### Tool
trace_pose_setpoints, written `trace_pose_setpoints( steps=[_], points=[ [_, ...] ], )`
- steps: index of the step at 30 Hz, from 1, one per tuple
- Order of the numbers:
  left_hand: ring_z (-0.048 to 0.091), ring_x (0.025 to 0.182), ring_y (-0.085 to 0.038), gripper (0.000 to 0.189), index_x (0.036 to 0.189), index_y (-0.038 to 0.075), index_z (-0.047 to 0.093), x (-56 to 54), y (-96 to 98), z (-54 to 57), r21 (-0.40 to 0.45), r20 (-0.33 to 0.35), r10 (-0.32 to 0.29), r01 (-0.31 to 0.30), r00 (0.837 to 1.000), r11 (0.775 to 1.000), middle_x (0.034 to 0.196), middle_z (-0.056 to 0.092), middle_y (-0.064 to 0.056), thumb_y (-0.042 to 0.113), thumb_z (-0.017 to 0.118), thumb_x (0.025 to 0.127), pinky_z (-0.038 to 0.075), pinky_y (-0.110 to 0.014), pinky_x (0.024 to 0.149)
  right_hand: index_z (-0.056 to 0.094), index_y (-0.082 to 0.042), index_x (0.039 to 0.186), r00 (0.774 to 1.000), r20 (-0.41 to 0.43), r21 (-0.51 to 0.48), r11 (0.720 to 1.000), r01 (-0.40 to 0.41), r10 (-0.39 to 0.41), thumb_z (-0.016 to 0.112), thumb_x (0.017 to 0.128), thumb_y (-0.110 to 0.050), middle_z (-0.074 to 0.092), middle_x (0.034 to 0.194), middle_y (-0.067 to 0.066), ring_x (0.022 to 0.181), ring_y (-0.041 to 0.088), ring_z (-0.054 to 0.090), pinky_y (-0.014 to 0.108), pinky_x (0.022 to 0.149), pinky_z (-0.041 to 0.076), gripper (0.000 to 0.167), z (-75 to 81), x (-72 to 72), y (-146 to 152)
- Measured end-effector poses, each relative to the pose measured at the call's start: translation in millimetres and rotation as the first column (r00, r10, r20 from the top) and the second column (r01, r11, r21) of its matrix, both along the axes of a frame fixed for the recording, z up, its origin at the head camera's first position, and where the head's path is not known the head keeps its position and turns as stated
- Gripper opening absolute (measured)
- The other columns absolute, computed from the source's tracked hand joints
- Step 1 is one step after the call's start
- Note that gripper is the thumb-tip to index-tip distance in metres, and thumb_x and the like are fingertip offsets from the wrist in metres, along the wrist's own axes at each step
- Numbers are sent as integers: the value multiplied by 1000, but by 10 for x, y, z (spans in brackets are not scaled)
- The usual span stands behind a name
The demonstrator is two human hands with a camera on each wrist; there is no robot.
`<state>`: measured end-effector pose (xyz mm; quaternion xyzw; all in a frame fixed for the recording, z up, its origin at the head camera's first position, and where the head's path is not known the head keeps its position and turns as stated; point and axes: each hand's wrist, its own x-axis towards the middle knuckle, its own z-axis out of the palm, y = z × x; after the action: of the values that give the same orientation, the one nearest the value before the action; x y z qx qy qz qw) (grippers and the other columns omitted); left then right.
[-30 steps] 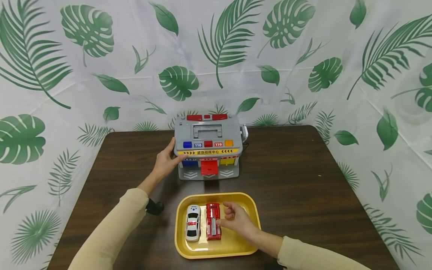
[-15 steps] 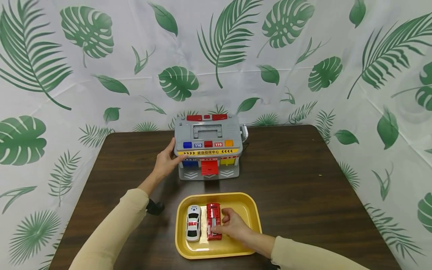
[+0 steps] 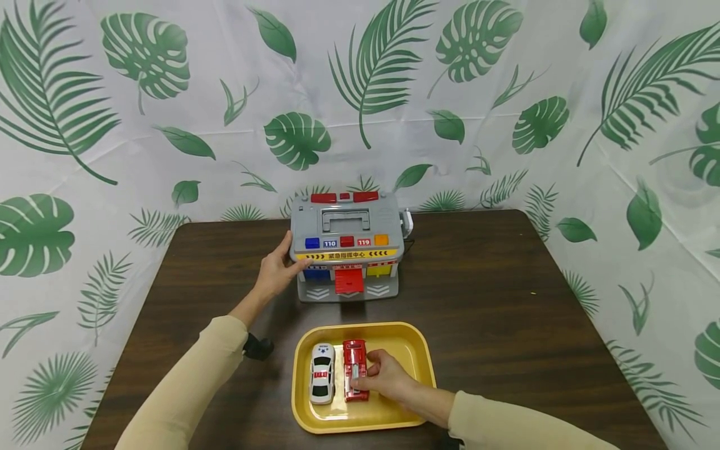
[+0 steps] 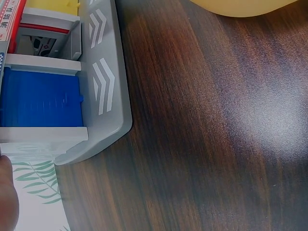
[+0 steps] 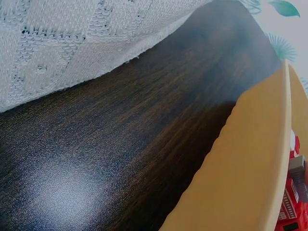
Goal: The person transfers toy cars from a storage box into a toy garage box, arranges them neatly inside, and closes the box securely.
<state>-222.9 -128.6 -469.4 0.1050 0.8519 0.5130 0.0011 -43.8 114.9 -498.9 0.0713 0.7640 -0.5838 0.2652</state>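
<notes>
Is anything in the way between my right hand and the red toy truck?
Nothing visible is. In the head view, your right hand is at the red truck, with the thumb over it. The white car sits on the truck's far side in the yellow tray, not between them.

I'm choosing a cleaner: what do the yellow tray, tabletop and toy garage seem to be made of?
Yellow tray: probably smooth, glossy molded plastic, from its rounded corners and bright reflections.
Tabletop: dark wood-look laminate or finished wood; the grain and soft glare fit either.
Toy garage: likely hard, mostly gray plastic with a slight sheen, given its crisp molded edges.
</notes>
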Motion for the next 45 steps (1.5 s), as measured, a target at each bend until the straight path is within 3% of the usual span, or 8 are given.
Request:
trace_pose_setpoints(
  steps=[11, 16, 29, 38, 45],
  points=[
    [47, 127, -28, 85, 151, 7, 14, 2, -11, -6, 11, -19, -18, 18, 1000, 1000, 147, 37, -18, 22, 68, 87, 45, -40, 97, 45, 11, 121, 998, 55, 30, 999, 20, -22, 79, 76, -16, 50, 84, 9, 72, 16, 44, 25, 59, 38, 63, -10, -4, -14],
    [46, 128, -28, 85, 151, 8, 13, 1, -19, -6, 13, -13, -21, 21, 1000, 1000, 148, 35, -17, 23, 68, 87, 44, -40, 98, 49, 10, 115, 997, 75, 7, 1000, 4, -5, 77, 77, -13, 54, 86, 9, 73, 15, 48, 25, 61, 40, 52, 22, 1, 5],
    [46, 128, -28, 85, 151, 7, 14, -10, -9, -23, -2, -11, -4, 4, 1000, 1000, 147, 37, -16, 20, 68, 87, 43, -40, 98, 53, 4, 116, 993, 104, -34, 998, -50, 53, 76, 78, -15, 54, 90, 7, 73, 15, 51, 24, 59, 49, 48, 364, -41, 115],
    [48, 126, -28, 85, 151, 6, 15, -6, -7, -2, -7, -5, -2, 2, 1000, 1000, 148, 36, -17, 23, 69, 86, 45, -40, 97, 49, 6, 123, 999, 25, -62, 997, -44, 45, 73, 80, -13, 55, 98, 11, 83, 18, 53, 28, 70, 54, 52, 695, -235, 281],
    [48, 126, -28, 83, 150, 5, 16, -3, -6, -3, -7, -7, 2, -2, 1000, 1000, 147, 38, -17, 20, 68, 87, 45, -40, 97, 50, 1, 125, 994, -52, 26, 995, 94, -93, 73, 82, -15, 55, 107, 13, 90, 22, 52, 30, 75, 53, 51, 831, -530, 451]
  ],
)
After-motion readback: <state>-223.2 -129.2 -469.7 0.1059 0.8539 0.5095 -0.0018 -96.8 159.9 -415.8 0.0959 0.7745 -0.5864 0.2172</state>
